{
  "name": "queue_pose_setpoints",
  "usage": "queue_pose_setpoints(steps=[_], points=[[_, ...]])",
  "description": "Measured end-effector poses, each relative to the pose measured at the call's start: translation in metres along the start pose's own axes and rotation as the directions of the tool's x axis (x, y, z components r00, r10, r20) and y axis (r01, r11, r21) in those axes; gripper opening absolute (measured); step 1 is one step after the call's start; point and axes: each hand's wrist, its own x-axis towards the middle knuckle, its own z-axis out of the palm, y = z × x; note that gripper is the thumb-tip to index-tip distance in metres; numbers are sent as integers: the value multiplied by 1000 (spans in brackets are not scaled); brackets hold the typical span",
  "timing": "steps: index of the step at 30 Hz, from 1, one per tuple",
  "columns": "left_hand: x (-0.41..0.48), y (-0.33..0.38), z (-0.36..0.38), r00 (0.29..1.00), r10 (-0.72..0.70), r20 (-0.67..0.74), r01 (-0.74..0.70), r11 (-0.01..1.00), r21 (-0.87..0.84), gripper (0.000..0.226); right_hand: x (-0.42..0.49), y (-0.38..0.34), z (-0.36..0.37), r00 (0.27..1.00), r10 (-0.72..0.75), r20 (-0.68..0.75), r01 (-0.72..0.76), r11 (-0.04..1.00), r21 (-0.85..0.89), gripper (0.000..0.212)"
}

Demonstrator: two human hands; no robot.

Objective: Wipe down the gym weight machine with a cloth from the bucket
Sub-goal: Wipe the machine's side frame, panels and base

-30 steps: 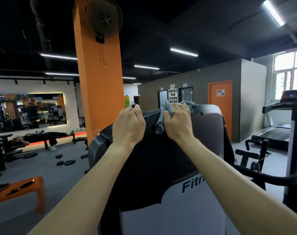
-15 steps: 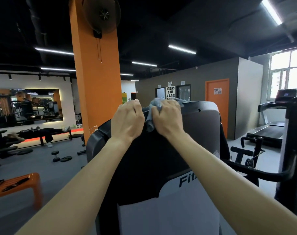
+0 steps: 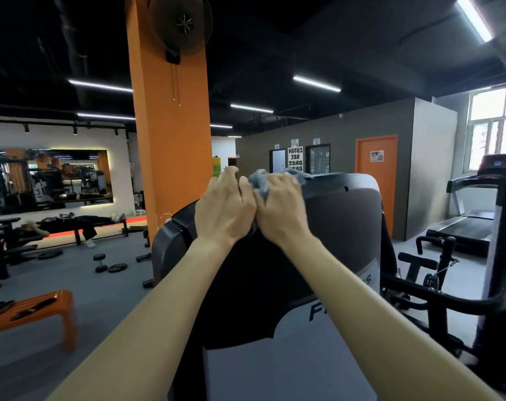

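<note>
Lettering on the white panel of the weight machine [image 3: 341,215] starts "F" and ends "s"; the right forearm hides the middle. The fingers of the right hand [image 3: 280,211] grip the bunched grey cloth [image 3: 259,180] at the machine's top edge. The left hand [image 3: 225,209] touches the right, fingers curled; whether round cloth or edge, I cannot tell.
</note>
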Motion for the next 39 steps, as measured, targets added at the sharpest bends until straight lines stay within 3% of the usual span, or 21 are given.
queue_pose_setpoints(steps=[2,4,6,9,11,14,17,19,22,24,28,31,33,35,37,39], points=[[-1,-1,-1,1000,-11,2,11,1000,-10,31,-10,1,0,985,-157,68,156,988,10,38],[0,-1,-4,999,-23,25,24,1000,-11,31,-2,17,-12,969,-202,146,207,978,-23,43],[1,-2,-6,998,-41,46,42,999,-16,34,9,29,-24,990,-71,123,74,997,-17,35],[1,-7,-10,994,-30,101,32,999,-21,40,13,26,-19,986,158,-52,-156,987,35,24],[1,-13,-15,987,-20,159,27,999,-40,41,9,9,-4,981,166,-96,-164,986,32,33],[0,-21,-28,974,-17,226,28,999,-46,39,-9,-16,15,993,-105,-60,105,994,-9,35],[-5,-30,-44,983,-15,183,23,999,-38,34,-15,-19,12,937,-347,30,348,932,-100,28],[-8,-43,-54,985,-36,168,43,998,-41,32,-7,-16,0,934,-343,94,354,922,-154,26],[-14,-65,-64,982,-72,173,80,996,-42,34,2,-27,-4,991,-123,45,130,969,-208,34],[-18,-76,-73,981,-81,177,93,994,-60,35,-1,-46,6,998,-64,11,65,980,-187,37],[-23,-96,-89,977,-89,193,112,987,-113,37,-27,-82,34,958,-196,210,241,947,-212,40],[-27,-112,-97,976,-87,201,118,982,-149,33,-51,-91,43,836,-385,391,497,833,-243,48],[-33,-123,-100,969,-85,231,123,980,-158,35,-47,-84,40,789,-405,462,556,790,-258,52],[-38,-133,-102,957,-80,279,129,978,-164,37,-33,-78,37,842,-346,413,477,835,-273,52],[-43,-143,-104,946,-69,318,131,975,-180,36,-23,-85,40,936,-220,274,297,912,-282,48],[-48,-146,-104,942,-52,330,119,975,-189,35,-25,-101,50,980,-111,165,154,949,-277,47]])
